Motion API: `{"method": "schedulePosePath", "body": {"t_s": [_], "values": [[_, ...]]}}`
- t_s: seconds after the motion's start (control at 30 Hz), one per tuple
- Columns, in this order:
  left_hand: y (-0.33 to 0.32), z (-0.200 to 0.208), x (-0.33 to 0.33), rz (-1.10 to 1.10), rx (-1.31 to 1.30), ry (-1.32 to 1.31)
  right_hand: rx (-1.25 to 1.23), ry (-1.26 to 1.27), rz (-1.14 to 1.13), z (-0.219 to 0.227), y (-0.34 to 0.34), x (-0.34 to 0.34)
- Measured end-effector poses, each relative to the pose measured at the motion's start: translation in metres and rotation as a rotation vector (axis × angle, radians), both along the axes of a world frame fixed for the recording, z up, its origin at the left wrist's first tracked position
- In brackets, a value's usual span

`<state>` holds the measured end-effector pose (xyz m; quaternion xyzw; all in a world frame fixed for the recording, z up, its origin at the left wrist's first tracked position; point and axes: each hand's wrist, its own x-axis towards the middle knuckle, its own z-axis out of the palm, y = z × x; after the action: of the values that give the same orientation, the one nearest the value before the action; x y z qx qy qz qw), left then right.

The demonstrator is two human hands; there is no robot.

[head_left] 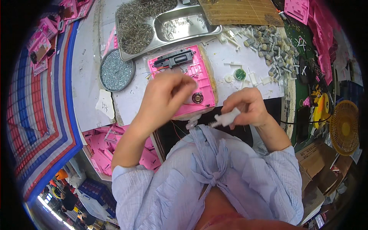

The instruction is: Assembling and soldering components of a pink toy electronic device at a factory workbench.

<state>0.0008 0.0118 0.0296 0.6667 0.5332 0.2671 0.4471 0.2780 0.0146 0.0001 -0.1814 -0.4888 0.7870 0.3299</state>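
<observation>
Gripping white plastic part [228, 117] with right fingers [235, 99], off worktop [86, 97] edge | left fingers [184, 80] curled over open pink case [206, 81] on worktop, can't tell if holding anything | apparently done: black block [174, 59], round speaker [197, 98] in case | apparently pending: wires [160, 68] loose, white plastic part outside

A grip could pass along the tabletop [132, 96] between the dish [117, 71] and the panel [205, 76]. The tray [172, 43] blocks the far side. The left grip [168, 92] covers the panel's left half; the gap between it and the right grip [248, 107] leaves the speaker [197, 98] reachable. Rightward, white parts [253, 79] and heaped motors [268, 50] obstruct.
</observation>
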Motion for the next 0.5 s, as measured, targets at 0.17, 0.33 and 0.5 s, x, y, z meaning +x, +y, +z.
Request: {"method": "schedulePosePath", "body": {"t_s": [0.17, 0.33, 0.5], "values": [[0.023, -0.024, 0.028, -0.033, 0.282, 0.561, -0.262, 0.084, -0.106, -0.006, 0.0, 0.012], [0.023, -0.027, 0.027, 0.022, 0.194, 0.41, -0.069, -0.193, -0.293, -0.004, 0.015, 0.021], [-0.002, -0.032, 0.01, 0.248, 0.35, 0.144, 0.653, -0.629, -0.28, 0.001, 0.044, -0.002]]}}
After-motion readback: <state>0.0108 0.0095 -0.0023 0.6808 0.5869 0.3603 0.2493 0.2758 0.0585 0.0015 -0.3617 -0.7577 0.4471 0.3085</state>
